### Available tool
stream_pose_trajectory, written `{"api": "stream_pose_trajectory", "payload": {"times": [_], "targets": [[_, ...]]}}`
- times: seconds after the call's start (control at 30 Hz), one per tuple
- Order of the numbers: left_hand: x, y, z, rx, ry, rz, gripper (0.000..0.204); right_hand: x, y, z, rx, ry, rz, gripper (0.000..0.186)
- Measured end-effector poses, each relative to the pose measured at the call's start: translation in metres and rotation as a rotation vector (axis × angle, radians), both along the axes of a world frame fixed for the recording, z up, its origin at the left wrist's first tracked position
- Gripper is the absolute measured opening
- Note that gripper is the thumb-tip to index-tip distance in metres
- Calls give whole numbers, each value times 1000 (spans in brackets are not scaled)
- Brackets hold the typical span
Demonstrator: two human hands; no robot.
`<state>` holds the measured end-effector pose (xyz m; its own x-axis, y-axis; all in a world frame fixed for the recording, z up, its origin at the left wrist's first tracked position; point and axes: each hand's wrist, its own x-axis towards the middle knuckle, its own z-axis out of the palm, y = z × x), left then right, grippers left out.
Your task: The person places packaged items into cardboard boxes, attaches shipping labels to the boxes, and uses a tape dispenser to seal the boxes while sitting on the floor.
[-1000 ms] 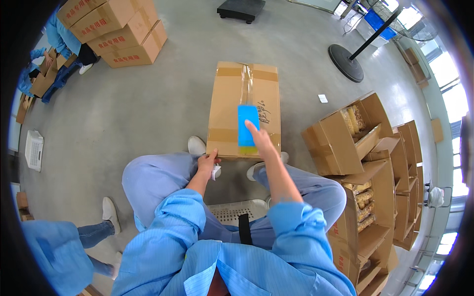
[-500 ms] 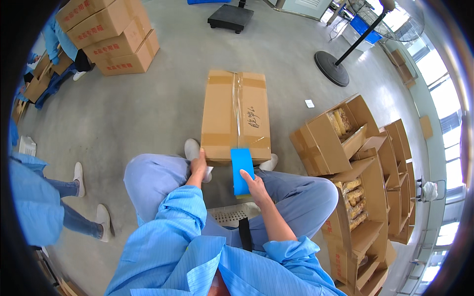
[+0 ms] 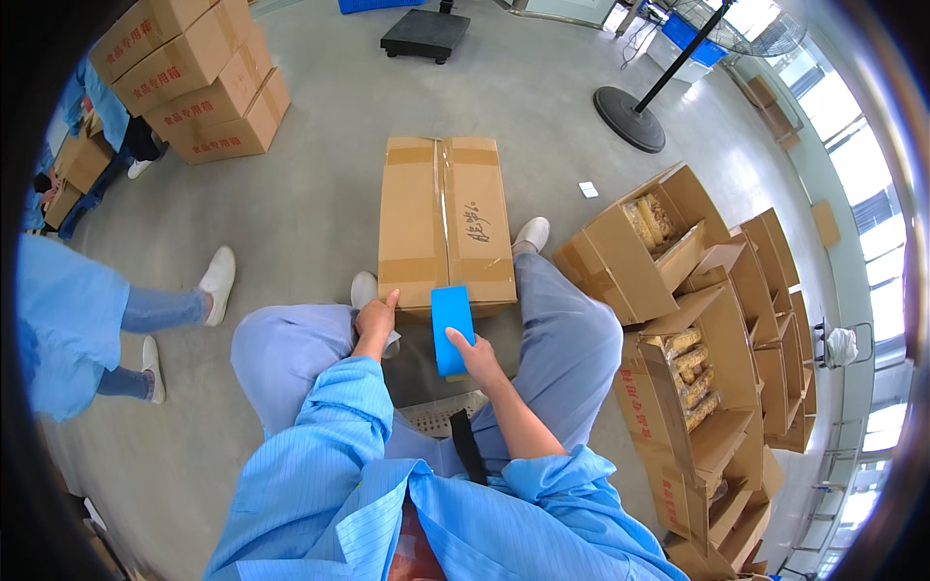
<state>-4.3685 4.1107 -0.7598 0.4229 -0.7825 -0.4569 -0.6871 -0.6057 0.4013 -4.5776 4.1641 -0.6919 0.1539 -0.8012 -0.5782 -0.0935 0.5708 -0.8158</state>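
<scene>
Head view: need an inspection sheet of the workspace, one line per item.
Surface: grey floor, white paper scrap on it.
Job's things: taped carton; blue handheld tool at its near edge.
Clutter: open cartons at right, some with bagged goods.
Hands: left hand at carton's near left corner; right hand holds the tool.
Cables: dark cord, upper right.
Surroundings: stacked cartons, black platform scale, pedestal fan, co-worker at left.

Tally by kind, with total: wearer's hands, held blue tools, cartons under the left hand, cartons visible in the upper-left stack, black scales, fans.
Left hand, right hand: 2
Blue tool: 1
Carton: 1
Stacked cartons: 4
Scale: 1
Fan: 1
Total: 10
</scene>
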Motion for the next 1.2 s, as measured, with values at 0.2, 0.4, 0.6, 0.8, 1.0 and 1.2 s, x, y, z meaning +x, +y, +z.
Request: {"api": "stream_pose_trajectory", "payload": {"times": [0.2, 0.4, 0.6, 0.8, 1.0, 1.2], "targets": [[-1, 3, -10, -67, 28, 42, 64, 12, 3, -5, -34, 0, -27, 57], [-15, 4, -26, -115, 75, 149, 62, 7, 5, 7, -6, 100, -36, 53], [-5, 8, -131, -390, -256, 297, 73, 34, 8, 8, -32, 32, -38, 49], [-44, -2, -80, -295, -203, 195, 77, 19, 6, -8, -36, 69, -107, 51], [-26, 0, -81, -368, -25, 283, 78, 22, 9, 1, -71, 91, -91, 50], [-25, -1, -75, -326, 87, 300, 78, 19, 13, -3, -37, 124, -118, 49]]}}
